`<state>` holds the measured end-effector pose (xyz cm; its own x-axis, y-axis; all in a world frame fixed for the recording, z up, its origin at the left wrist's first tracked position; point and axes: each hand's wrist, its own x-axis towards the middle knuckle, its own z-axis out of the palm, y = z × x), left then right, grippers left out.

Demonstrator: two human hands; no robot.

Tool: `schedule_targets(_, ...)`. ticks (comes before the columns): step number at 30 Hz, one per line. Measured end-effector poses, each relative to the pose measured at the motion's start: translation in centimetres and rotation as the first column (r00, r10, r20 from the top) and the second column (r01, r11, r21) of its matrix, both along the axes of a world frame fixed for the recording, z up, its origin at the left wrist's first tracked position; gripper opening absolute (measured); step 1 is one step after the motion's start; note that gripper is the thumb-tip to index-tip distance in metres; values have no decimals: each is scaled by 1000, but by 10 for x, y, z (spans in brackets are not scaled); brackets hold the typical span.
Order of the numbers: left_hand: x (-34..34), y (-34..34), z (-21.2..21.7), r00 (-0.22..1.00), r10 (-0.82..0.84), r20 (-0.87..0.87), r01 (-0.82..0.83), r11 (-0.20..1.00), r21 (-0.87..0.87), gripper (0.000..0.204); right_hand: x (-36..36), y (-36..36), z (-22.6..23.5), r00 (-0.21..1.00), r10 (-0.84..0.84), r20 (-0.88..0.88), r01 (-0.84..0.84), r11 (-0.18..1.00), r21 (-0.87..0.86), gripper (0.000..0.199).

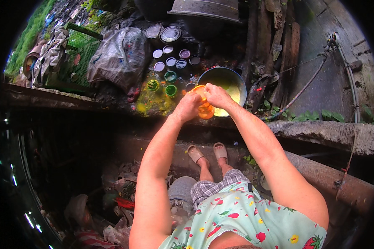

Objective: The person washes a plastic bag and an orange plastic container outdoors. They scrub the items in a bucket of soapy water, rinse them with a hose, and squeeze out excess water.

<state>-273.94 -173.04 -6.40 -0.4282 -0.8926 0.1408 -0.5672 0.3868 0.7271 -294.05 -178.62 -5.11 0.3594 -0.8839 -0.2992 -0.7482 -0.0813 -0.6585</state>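
As jars (171,90) stand to the left, the left hand (188,107) and right hand (217,96) hold something orange (205,111) in their fingers.

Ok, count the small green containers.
3: a dark green container at the back, a bright green container in front of it, a yellowish green container to their left. More may hide behind the left hand.

Left hand (188,108): grips orange item (206,110) at its 9 o'clock
Right hand (217,97): grips it at 1 o'clock
Basin (240,84): hands' 2 o'clock, yellow inside
Green pots (171,91): hands' 10 o'clock
Bag (118,56): 10 o'clock, farther
Tins (171,35): 11 o'clock
Sandals (195,154): 6 o'clock
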Motion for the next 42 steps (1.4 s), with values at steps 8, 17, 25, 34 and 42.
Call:
schedule_targets(8,4,21,8,993,-52,109,53,999,-8,11,-4,31,18,997,31,-73,-28,999,37,28)
schedule_targets(17,-17,33,7,899,-46,436,137,974,-180,22,-34,56,43,991,-108,73,109,994,-13,38)
schedule_targets(25,-58,8,20,875,26,484,-87,991,103,27,-60,73,45,997,-78,-3,77,984,163,33)
schedule_targets(34,-62,-19,8,866,-50,498,-38,986,165,36,-72,79,50,996,-85,-35,89,987,134,34)
schedule_targets(42,-69,-8,8,824,-216,524,164,976,146,21,-88,85,48,998,-50,-43,50,999,2,38)
